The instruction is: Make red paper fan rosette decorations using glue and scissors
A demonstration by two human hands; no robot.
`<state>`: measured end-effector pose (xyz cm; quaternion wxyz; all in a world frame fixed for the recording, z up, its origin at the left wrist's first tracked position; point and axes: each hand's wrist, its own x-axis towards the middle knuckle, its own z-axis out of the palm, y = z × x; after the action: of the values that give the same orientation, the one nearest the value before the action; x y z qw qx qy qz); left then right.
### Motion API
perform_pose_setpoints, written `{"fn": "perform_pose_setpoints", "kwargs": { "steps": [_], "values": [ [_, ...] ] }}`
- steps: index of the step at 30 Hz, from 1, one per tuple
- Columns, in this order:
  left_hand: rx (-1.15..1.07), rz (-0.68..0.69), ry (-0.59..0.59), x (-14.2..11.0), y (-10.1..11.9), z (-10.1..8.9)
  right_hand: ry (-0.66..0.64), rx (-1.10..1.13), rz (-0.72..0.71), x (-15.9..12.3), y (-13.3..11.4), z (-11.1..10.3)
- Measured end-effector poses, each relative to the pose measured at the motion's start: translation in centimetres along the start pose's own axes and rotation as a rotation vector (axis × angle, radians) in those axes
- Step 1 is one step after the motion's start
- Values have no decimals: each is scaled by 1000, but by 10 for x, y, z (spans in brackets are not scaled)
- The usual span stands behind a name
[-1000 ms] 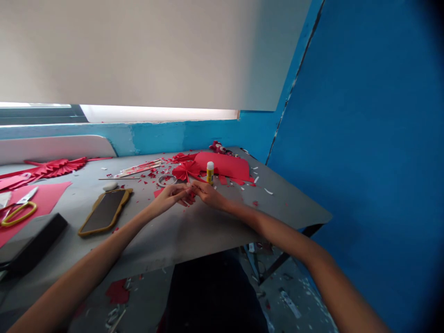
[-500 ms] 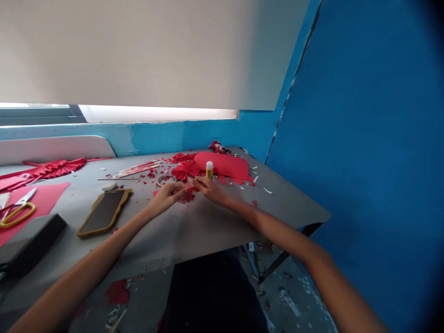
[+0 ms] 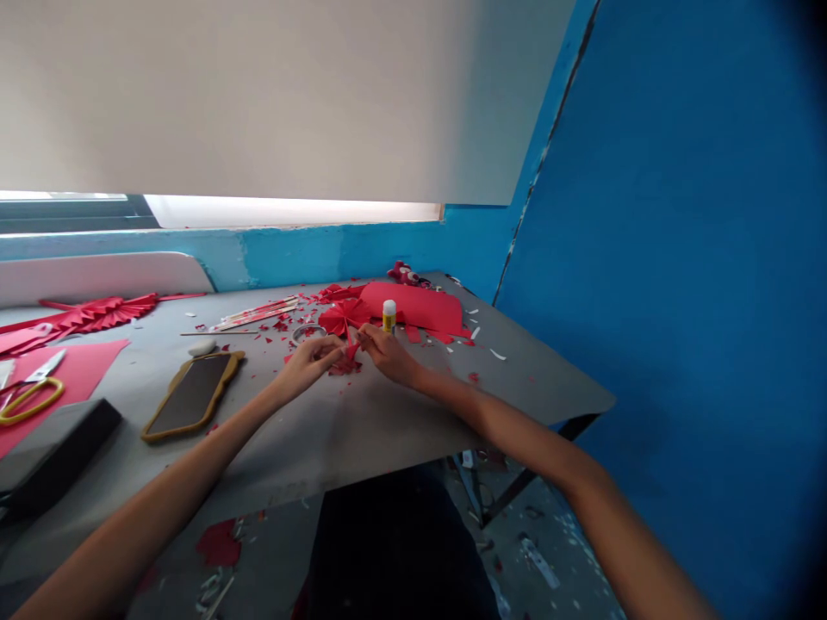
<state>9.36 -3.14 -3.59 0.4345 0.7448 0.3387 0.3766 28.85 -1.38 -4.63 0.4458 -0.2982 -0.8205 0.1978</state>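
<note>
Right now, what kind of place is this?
Likely a papercraft corner, indoors; whether home or classroom, I can't tell. A red pleated paper fan, an upright yellow glue stick with white cap and yellow-handled metal scissors are on the grey table.

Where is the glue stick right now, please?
In the head view, the glue stick stands upright just beyond the right hand, to the right of the red paper fan.

one head-worn camera looks forward and down across the near table [image 3: 336,430], to left hand [image 3: 310,363] and right hand [image 3: 388,353].
</note>
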Motion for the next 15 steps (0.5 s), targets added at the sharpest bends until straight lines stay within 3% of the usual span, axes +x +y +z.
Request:
{"fn": "perform_pose_setpoints", "kwargs": {
  "steps": [15],
  "values": [
    [-86, -33, 34, 3, -10, 5, -6, -37, -18, -1, 2, -2]
  ]
}}
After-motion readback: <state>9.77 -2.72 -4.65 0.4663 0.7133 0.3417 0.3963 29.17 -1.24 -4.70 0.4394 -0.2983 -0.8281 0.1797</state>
